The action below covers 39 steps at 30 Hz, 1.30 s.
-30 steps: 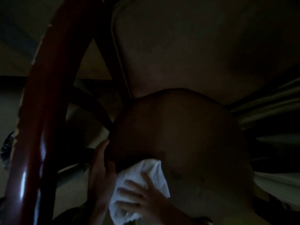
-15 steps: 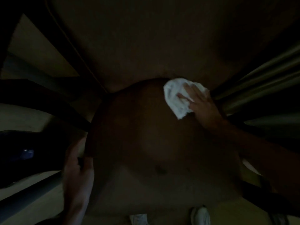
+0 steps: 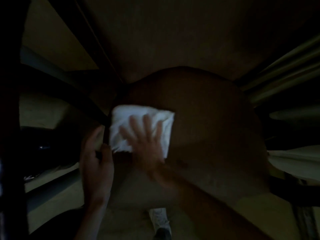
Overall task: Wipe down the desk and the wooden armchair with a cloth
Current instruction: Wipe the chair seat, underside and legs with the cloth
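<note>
The scene is very dark. A rounded brown seat of the wooden armchair [image 3: 207,129] fills the middle of the head view. A white cloth [image 3: 121,122] lies flat on the seat's left part. My right hand [image 3: 147,141] presses on the cloth with its fingers spread and straight, and it looks blurred. My left hand [image 3: 97,160] grips the seat's left edge, thumb on top. The chair's back [image 3: 173,32] rises beyond the seat.
A dark wooden armrest and frame bars [image 3: 10,101] stand at the left. Pale slats or rails [image 3: 285,66] run along the right. A white shoe [image 3: 159,217] shows on the floor below the seat's front edge.
My right hand has slid the cloth from the seat's back right across to its left part. My left hand keeps its hold on the left edge.
</note>
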Each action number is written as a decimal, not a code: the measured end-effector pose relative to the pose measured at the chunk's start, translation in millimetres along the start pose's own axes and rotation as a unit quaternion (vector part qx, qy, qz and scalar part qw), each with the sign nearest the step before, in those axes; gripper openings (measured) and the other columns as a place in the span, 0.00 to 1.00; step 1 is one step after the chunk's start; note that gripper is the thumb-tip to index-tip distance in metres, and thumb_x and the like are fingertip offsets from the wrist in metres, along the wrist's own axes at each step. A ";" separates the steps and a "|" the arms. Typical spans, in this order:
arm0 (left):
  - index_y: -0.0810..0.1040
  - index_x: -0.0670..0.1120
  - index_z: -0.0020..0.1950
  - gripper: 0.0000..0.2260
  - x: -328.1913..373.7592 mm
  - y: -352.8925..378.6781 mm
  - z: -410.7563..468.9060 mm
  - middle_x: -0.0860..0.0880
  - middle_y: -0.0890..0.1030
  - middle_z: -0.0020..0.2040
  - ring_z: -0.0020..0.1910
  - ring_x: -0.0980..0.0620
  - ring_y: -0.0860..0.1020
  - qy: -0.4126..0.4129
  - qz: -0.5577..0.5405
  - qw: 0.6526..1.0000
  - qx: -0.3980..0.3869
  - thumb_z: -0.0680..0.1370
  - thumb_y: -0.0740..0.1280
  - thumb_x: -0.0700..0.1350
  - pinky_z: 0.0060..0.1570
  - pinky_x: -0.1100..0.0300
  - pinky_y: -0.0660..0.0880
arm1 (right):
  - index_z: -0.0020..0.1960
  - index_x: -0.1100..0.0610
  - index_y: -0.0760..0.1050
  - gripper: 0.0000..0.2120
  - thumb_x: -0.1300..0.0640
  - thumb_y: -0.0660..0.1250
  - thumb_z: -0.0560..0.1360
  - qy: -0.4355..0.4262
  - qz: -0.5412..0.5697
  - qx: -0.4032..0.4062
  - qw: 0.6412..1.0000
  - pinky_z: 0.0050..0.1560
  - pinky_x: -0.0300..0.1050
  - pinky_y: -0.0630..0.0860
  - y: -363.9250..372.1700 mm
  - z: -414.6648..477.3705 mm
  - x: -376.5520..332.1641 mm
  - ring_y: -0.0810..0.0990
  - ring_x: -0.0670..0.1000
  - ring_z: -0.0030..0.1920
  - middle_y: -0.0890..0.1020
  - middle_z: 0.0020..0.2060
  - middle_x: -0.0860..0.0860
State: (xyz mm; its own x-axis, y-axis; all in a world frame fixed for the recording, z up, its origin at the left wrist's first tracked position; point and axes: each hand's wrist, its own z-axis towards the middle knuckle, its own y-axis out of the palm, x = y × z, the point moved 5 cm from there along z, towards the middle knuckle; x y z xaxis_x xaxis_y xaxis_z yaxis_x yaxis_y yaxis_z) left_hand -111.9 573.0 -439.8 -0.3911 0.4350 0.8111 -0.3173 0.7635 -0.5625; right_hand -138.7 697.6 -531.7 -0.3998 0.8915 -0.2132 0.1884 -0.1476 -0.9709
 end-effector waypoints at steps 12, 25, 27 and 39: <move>0.71 0.65 0.66 0.20 -17.0 7.0 -16.5 0.55 0.71 0.69 0.66 0.50 0.71 -0.021 -0.005 1.000 0.015 0.76 0.61 0.48 0.59 0.42 0.75 | 0.76 0.44 0.57 0.27 0.48 0.60 0.79 0.005 -0.058 -0.058 0.997 0.71 0.73 0.51 -49.4 -86.1 194.6 0.52 0.62 0.77 0.56 0.77 0.50; 0.69 0.65 0.67 0.19 -7.8 -8.1 -8.8 0.60 0.69 0.70 0.69 0.53 0.69 -0.030 -0.050 0.998 -0.017 0.77 0.61 0.52 0.61 0.38 0.73 | 0.77 0.48 0.57 0.31 0.54 0.62 0.76 0.129 -0.005 0.045 0.991 0.72 0.69 0.54 -4.9 -105.0 39.4 0.59 0.64 0.75 0.62 0.76 0.53; 0.70 0.61 0.68 0.18 -4.4 -13.6 -9.1 0.59 0.71 0.69 0.68 0.58 0.70 -0.010 -0.057 0.998 -0.019 0.78 0.61 0.49 0.67 0.46 0.70 | 0.78 0.47 0.53 0.37 0.59 0.62 0.73 0.091 0.078 0.042 0.992 0.75 0.64 0.44 7.7 -99.3 -26.8 0.49 0.61 0.78 0.54 0.79 0.51; 0.70 0.55 0.69 0.19 -6.0 18.0 -22.0 0.50 0.72 0.69 0.66 0.54 0.71 -0.032 -0.003 0.990 -0.137 0.80 0.62 0.40 0.63 0.52 0.70 | 0.78 0.45 0.50 0.31 0.55 0.55 0.77 -0.109 -0.045 -0.040 0.992 0.75 0.65 0.43 8.3 -144.3 29.6 0.47 0.57 0.78 0.50 0.79 0.49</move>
State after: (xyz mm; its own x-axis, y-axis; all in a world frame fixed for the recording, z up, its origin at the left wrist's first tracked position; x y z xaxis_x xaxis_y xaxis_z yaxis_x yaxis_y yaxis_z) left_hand -96.3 594.7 -451.3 -0.4470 0.4052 0.7975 -0.0771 0.8708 -0.4856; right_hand -19.5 784.6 -530.3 -0.6014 0.7841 -0.1535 0.2101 -0.0302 -0.9772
